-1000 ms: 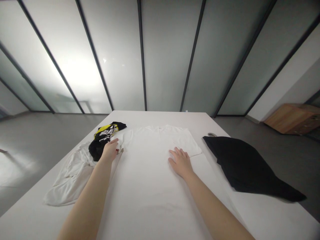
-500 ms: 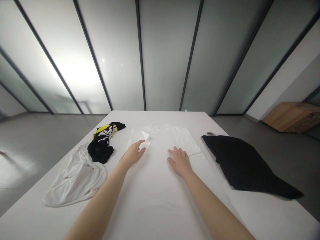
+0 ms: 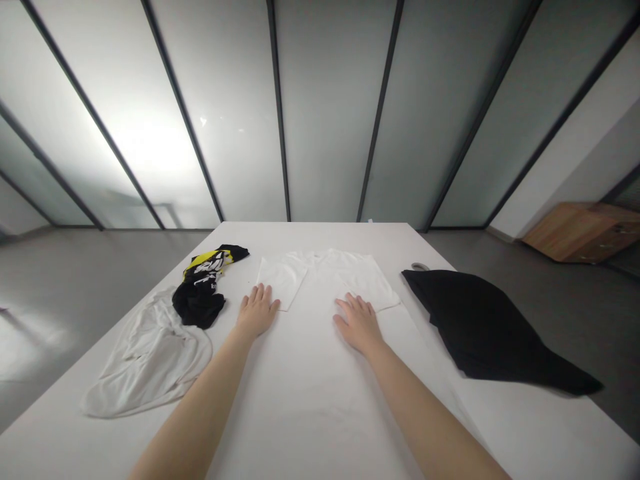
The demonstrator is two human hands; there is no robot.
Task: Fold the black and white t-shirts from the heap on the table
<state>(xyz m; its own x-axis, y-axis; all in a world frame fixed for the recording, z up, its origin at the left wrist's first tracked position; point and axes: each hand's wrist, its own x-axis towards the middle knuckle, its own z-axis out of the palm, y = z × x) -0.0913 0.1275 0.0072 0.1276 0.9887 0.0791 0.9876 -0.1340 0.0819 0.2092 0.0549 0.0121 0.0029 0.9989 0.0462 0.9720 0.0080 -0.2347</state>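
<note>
Left hand has released the folded sleeve of the white T-shirt and lies flat just below it; fingers on both it and the right hand spread, holding nothing.

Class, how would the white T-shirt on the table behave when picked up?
The white T-shirt probably hangs floppy: its folded sleeve lies flat without springing up. It looks thin and light, and would likely bunch if pushed by the left hand.

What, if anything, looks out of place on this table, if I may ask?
The black-and-yellow printed garment lies bunched in a heap, and the white garment beside it is rumpled, both unlike the flat white T-shirt.
</note>
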